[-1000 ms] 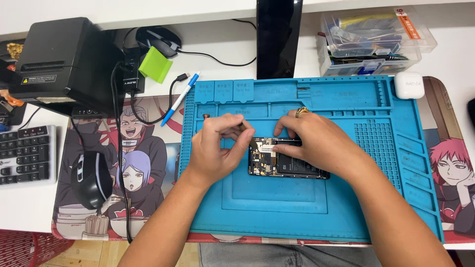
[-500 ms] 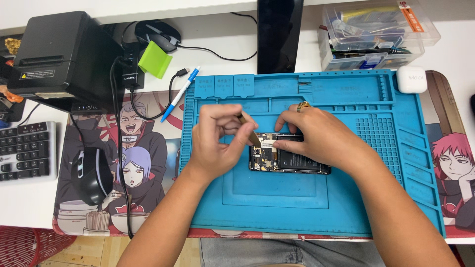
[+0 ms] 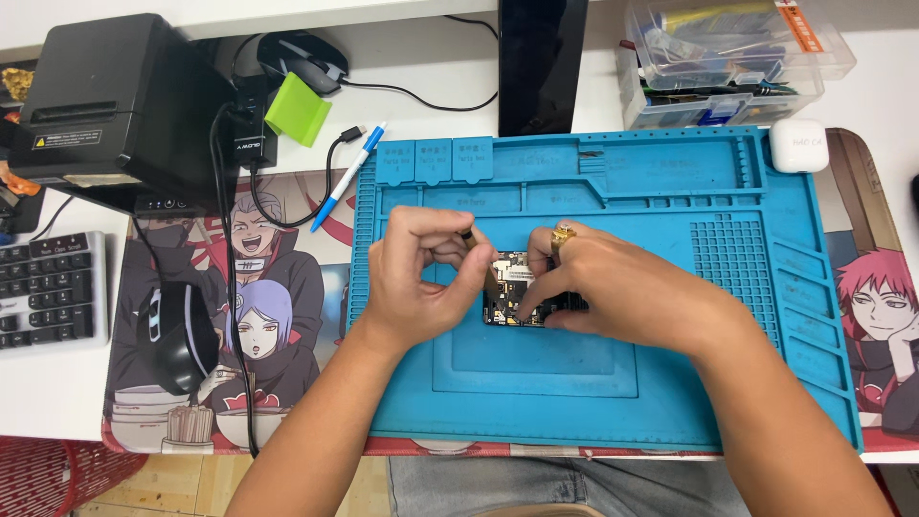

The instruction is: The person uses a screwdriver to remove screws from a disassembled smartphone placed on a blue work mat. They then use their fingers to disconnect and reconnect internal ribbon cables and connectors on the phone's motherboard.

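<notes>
While you look down from the head camera, your left hand point(image 3: 421, 278) has its fingers point(image 3: 450, 251) pinched shut on a thin brown pry tool point(image 3: 481, 260), its tip at the left edge of the opened black phone with bare circuit board point(image 3: 517, 289). That phone lies mid-way on the blue silicone repair mat point(image 3: 670, 383) on the white table point(image 3: 48, 402). Your right hand point(image 3: 622, 287) presses down on it, fingers curled, gripping nothing.

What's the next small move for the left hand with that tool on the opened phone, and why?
Probably ease the thin tool a little further under the part at the board's upper left edge. The left hand pinches it angled down onto the opened phone, while the right hand presses the phone flat on the blue mat. What the tip touches is too small to tell.
</notes>
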